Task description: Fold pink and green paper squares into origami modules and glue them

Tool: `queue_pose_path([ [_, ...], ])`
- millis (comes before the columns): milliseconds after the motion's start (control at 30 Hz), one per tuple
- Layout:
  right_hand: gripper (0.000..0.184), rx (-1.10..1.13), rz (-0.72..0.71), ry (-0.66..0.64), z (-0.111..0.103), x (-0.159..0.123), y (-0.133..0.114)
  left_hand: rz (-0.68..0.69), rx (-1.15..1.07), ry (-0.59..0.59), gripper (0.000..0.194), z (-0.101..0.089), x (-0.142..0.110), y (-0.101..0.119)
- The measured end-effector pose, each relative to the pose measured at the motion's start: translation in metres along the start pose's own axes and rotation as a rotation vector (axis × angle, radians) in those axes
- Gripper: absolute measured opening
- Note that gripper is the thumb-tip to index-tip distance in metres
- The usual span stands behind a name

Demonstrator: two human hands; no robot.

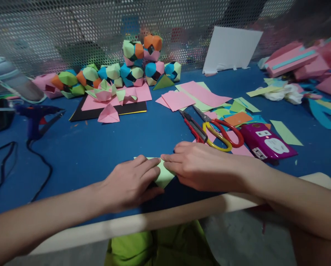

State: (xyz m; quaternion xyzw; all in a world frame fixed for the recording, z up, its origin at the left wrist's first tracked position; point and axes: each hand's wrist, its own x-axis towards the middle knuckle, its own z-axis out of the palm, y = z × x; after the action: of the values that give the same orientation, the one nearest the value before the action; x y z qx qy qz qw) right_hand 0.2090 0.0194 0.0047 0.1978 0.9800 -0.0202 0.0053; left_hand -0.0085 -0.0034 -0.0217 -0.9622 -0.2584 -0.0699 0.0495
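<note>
Both hands are at the near edge of the desk [93,159], fingertips almost meeting over one piece of light green paper [166,176]. The paper lies on the desk between and partly under the hands; a pointed corner shows toward the body.

Left hand [134,181]: half spread, fingers loosely bent over the left part of the paper, thumb apart at its near side. Cannot tell whether the thumb pinches the sheet. Right hand [195,164]: not clenched, fingers together and nearly straight, tips on the paper's right part; thumb hidden.

Just beyond the right hand: scissors [207,119] with one yellow and one red loop, a red-handled tool [197,128] alongside. Right of these, above the right forearm, a purple power socket [261,138]. Farther ahead of the right hand, pink sheets [202,95] and coloured scraps; beyond, a white card [231,50] leans on a perforated metal panel.

Ahead of the left hand: a pink folded paper piece [109,115] by a black sheet [97,113]. Behind, multicoloured paper balls [132,75], two stacked on the row. Well left of the left hand, a blue glue gun [34,122], its dark cord trailing nearer.
</note>
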Motion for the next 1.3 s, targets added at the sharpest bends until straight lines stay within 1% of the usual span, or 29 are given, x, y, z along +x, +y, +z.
queue_pose_path([
  [133, 0.02, -0.108, 0.02, -0.055, 0.001, -0.002, -0.005, -0.033, 0.055, 0.033, 0.033, -0.004, 0.002, 0.003],
  [300, 0.019, -0.128, 0.082, -0.167, -0.002, -0.008, -0.01, -0.101, 0.243, -0.007, 0.034, -0.005, 0.0, 0.003],
  [467, 0.018, -0.138, 0.129, -0.179, -0.008, -0.009, -0.011, -0.1, 0.373, -0.002, 0.038, -0.004, -0.002, 0.004],
  [567, 0.021, -0.164, 0.179, -0.232, -0.012, -0.006, -0.009, -0.118, 0.402, 0.007, 0.04, -0.004, -0.004, 0.005],
  [600, 0.021, -0.173, 0.191, -0.22, -0.012, -0.005, -0.007, -0.123, 0.398, 0.013, 0.039, -0.004, -0.004, 0.004],
  [733, 0.026, -0.158, 0.22, -0.095, -0.014, -0.004, 0.002, -0.151, 0.324, 0.057, 0.036, -0.004, -0.005, -0.005],
  [833, 0.023, -0.113, 0.274, -0.04, -0.017, -0.004, 0.007, -0.158, 0.112, 0.106, 0.035, -0.005, -0.006, -0.014],
  [900, 0.021, -0.087, 0.317, 0.041, -0.018, -0.004, 0.01, -0.136, -0.063, 0.101, 0.044, -0.004, -0.007, -0.018],
  [967, 0.021, -0.081, 0.357, 0.176, -0.017, -0.004, 0.013, -0.12, -0.187, 0.053, 0.057, -0.003, -0.007, -0.018],
  [1000, 0.022, -0.084, 0.369, 0.248, -0.015, -0.004, 0.015, -0.121, -0.229, 0.029, 0.06, -0.002, -0.007, -0.018],
  [1033, 0.023, -0.087, 0.372, 0.314, -0.013, -0.004, 0.016, -0.127, -0.264, 0.017, 0.059, -0.001, -0.008, -0.018],
  [1067, 0.024, -0.089, 0.37, 0.373, -0.011, -0.004, 0.017, -0.135, -0.294, 0.023, 0.051, 0.0, -0.007, -0.017],
  [1133, 0.026, -0.079, 0.354, 0.466, -0.007, -0.003, 0.019, -0.15, -0.348, 0.083, 0.029, 0.002, -0.006, -0.017],
  [1167, 0.026, -0.067, 0.348, 0.509, -0.005, -0.002, 0.019, -0.165, -0.375, 0.127, 0.022, 0.002, -0.005, -0.017],
  [1233, 0.025, -0.021, 0.351, 0.604, -0.004, -0.001, 0.019, -0.241, -0.428, 0.206, 0.02, 0.001, -0.003, -0.019],
  [1300, 0.024, 0.068, 0.39, 0.682, -0.004, 0.001, 0.02, -0.372, -0.465, 0.263, 0.02, -0.003, 0.0, -0.02],
])
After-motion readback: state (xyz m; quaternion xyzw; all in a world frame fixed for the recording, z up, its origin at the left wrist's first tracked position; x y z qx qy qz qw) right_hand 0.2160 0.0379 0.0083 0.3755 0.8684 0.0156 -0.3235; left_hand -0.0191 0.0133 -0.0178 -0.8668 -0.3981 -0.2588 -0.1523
